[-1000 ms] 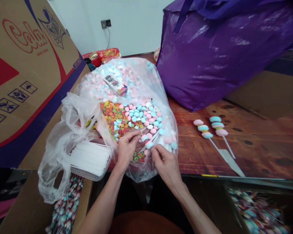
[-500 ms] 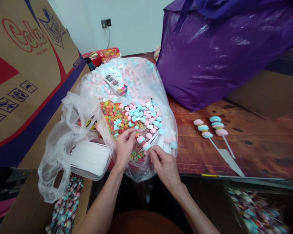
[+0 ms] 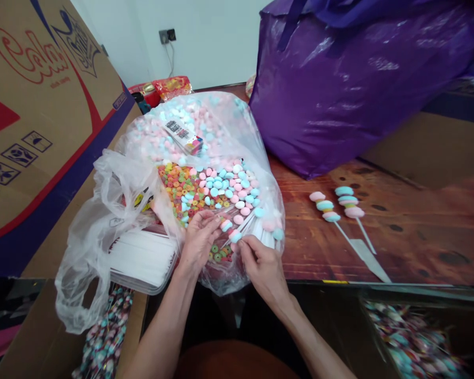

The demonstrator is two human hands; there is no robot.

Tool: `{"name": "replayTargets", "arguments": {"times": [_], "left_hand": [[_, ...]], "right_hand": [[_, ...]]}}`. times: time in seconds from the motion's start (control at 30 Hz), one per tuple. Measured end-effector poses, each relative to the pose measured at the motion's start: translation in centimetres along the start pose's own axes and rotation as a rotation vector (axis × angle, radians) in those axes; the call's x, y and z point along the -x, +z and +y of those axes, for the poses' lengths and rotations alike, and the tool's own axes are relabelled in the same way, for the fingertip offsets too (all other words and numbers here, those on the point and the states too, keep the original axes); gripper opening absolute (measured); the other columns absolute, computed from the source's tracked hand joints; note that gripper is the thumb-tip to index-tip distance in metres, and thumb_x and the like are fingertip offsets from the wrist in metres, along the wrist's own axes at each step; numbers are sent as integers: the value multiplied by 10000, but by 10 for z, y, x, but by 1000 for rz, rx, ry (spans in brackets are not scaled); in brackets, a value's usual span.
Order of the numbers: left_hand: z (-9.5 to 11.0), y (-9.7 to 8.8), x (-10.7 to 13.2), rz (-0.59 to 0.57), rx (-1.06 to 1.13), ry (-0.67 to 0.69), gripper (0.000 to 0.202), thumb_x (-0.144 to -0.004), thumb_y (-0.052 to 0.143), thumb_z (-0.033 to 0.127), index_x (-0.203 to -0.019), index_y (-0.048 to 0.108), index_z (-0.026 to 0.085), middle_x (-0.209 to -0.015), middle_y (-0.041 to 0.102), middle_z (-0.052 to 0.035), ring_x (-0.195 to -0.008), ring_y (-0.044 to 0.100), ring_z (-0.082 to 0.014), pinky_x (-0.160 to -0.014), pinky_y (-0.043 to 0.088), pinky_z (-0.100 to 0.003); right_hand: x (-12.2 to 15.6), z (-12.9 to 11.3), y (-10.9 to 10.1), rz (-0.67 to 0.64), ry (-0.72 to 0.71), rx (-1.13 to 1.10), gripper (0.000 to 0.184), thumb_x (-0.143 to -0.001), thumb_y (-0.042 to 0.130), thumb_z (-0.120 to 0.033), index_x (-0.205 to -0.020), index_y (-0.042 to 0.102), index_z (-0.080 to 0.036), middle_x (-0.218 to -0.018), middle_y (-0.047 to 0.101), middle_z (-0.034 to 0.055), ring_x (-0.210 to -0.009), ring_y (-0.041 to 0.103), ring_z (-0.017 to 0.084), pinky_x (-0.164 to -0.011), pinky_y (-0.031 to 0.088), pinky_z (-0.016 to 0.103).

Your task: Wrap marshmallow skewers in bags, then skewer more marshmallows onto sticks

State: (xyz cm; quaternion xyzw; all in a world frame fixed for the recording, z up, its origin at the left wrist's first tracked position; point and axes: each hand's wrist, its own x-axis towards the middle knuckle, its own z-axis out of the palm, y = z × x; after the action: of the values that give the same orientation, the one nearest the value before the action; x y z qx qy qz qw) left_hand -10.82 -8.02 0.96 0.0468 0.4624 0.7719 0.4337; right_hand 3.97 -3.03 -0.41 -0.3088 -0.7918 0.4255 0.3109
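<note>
In front of me, a short marshmallow skewer (image 3: 234, 236) with pink and blue pieces spans the gap between my hands. My left hand (image 3: 199, 241) is closed in a pinch at its upper left end, and a small gummy ring shows by the fingertips. The lower right end sits in the pinched fingers of my right hand (image 3: 263, 263); the stick itself is mostly hidden. Just beyond lie loose pink and blue marshmallows (image 3: 243, 184) and sugared gummy rings (image 3: 177, 189) on clear plastic. White sticks (image 3: 256, 229) lie by my right hand, and green gummy rings (image 3: 219, 253) below the skewer.
At left are a tub of white sticks (image 3: 142, 258), a crumpled plastic bag (image 3: 79, 268) and a large carton (image 3: 35, 158). Two finished-looking skewers (image 3: 327, 208) rest on the wooden table (image 3: 300, 252). A purple bag (image 3: 339, 95) stands behind. Boxes of wrapped skewers (image 3: 418, 342) sit below.
The view has shifted slightly, so the scene sits a little farther left. My left fingers have moved slightly around the skewer's end; my right hand keeps its pinch.
</note>
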Motion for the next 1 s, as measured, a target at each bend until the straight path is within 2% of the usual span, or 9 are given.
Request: {"name": "replayTargets", "arguments": {"times": [0.17, 0.27, 0.47, 0.53, 0.6, 0.7, 0.8, 0.9, 1.0], "left_hand": [[-7, 2, 6, -1, -6, -102, 435, -594, 901, 199, -892, 587, 153, -895, 744, -57, -856, 708, -160, -784, 551, -282], [-9, 3, 12, -34, -46, -120, 410, -612, 898, 225, -886, 603, 145, -827, 718, -34, -779, 690, -140, -727, 544, -255], [-8, 15, 3, -113, -168, -35, 369, -695, 839, 312, -941, 601, 173, -890, 720, -38, -816, 684, -151, -726, 540, -255], [-9, 22, -8, -114, -329, 75, 277, -815, 722, 338, -1030, 629, 190, -935, 718, -46, -806, 673, -155, -719, 537, -274], [-11, 27, -19, -109, -638, 214, 190, -888, 608, 276, -1043, 672, 189, -943, 709, -55, -803, 654, -165, -753, 531, -308], [-17, 30, -25, -187, -1140, 420, 189, -884, 538, 149, -935, 717, 181, -946, 679, -72, -882, 634, -204, -856, 498, -357], [-21, 27, -21, -252, -1363, 539, 236, -897, 483, 124, -968, 698, 193, -1032, 639, -84, -937, 615, -217, -852, 484, -351], [-22, 22, -21, -286, -1290, 542, 182, -890, 498, 133, -967, 649, 199, -949, 643, -52, -870, 613, -191, -809, 482, -317], [-20, 22, -33, -188, -1012, 464, 97, -874, 556, 184, -948, 618, 193, -842, 655, -25, -786, 626, -172, -740, 490, -282]], "right_hand": [[0, 1, -1, 42, -37, -6, 266, -971, 475, -242, -736, 586, -189, -556, 522, -50, -460, 446, 87, -481, 360, 194], [0, 1, -1, 58, -38, 9, 266, -967, 481, -237, -735, 601, -187, -539, 502, -56, -453, 441, 87, -475, 353, 196], [0, 3, -4, 124, 6, -27, 281, -966, 478, -253, -699, 549, -202, -526, 475, -63, -448, 442, 87, -471, 355, 192], [1, 6, -9, 161, 21, 12, 284, -962, 481, -267, -692, 537, -204, -524, 472, -63, -450, 443, 90, -483, 358, 198], [2, 9, -14, 193, 41, 34, 294, -964, 481, -281, -685, 534, -204, -526, 473, -62, -450, 441, 90, -489, 355, 203], [4, 12, -21, 234, 69, 11, 318, -966, 490, -289, -661, 518, -203, -531, 470, -61, -457, 442, 87, -492, 352, 203], [5, 12, -24, 252, 76, -16, 325, -964, 498, -286, -650, 510, -202, -533, 464, -62, -462, 443, 86, -495, 352, 201], [5, 12, -22, 251, 79, -35, 320, -965, 496, -284, -656, 516, -201, -532, 463, -64, -459, 442, 84, -494, 351, 200], [6, 13, -21, 258, 89, -43, 322, -966, 500, -291, -659, 522, -200, -535, 466, -63, -463, 443, 85, -499, 353, 202]]}}
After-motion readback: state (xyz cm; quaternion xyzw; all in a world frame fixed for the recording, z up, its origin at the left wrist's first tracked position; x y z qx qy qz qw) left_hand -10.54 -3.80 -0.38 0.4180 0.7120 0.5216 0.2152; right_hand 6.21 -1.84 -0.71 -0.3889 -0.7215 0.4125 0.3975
